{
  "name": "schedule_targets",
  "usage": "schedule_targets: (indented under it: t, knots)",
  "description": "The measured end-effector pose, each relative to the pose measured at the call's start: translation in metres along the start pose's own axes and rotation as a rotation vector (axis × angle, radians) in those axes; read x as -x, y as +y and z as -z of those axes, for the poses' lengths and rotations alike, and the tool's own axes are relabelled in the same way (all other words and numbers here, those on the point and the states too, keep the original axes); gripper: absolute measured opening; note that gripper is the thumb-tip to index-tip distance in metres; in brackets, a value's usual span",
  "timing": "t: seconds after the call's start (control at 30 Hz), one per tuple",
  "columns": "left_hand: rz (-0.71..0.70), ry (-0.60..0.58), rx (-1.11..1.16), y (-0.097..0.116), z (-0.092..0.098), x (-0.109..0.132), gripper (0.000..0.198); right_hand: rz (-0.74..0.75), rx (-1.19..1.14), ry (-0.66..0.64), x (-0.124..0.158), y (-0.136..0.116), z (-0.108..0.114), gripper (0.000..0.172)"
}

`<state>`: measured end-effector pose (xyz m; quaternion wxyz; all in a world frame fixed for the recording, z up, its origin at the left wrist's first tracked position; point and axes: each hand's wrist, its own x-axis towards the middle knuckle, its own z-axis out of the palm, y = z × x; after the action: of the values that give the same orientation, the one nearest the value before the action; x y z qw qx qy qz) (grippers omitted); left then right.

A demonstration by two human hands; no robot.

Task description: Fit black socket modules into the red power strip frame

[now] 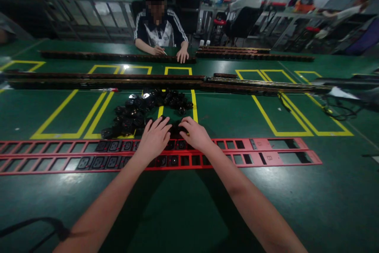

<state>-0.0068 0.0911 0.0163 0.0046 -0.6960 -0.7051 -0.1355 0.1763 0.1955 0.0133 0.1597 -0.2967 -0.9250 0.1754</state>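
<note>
Two red slotted metal strips (274,158) lie side by side across the table, with black power sockets (99,162) seated in several of their openings. My left hand (154,136) is palm down over the far strip, its fingers stretched out and slightly apart; what lies under the palm is hidden. My right hand (196,133) is beside it, with curled fingers and thumb around a dark piece that looks like a black socket, partly hidden. Just beyond both hands is a loose heap of black sockets (130,115).
Long dark strips (142,81) run across the green table (227,119) behind the heap. A red-handled screwdriver (111,90) lies against them. Yellow tape outlines (263,115) mark the surface. Opposite sits a person (160,28) with hands at another strip. Cables (334,113) lie at right.
</note>
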Motion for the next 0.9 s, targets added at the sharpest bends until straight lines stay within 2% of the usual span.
schedule_targets:
  t: [0.27, 0.43, 0.5, 0.67, 0.83, 0.9]
  knots:
    - [-0.013, 0.0, 0.031, -0.0007, -0.0002, -0.0009, 0.039, 0.076, -0.04, -0.038, -0.0017, 0.0032, -0.003, 0.015]
    - [-0.027, -0.02, 0.041, -0.0009, 0.0014, -0.0004, 0.033, 0.106, -0.04, -0.062, -0.0001, -0.0004, 0.0005, 0.044]
    - [-0.028, -0.025, 0.029, -0.0006, 0.0018, -0.0002, 0.033, 0.112, -0.001, -0.069, 0.0007, -0.0009, -0.0009, 0.048]
    - [-0.021, -0.04, 0.016, -0.0005, 0.0011, -0.0002, 0.035, 0.108, 0.008, -0.036, 0.0, 0.0016, -0.0061, 0.043]
    - [-0.006, 0.003, 0.051, -0.0018, -0.0009, -0.0012, 0.044, 0.095, -0.126, 0.016, -0.0007, 0.0019, -0.0016, 0.04]
    - [-0.057, 0.024, 0.087, -0.0015, -0.0008, -0.0012, 0.052, 0.142, -0.213, 0.045, 0.001, 0.0028, 0.0001, 0.037]
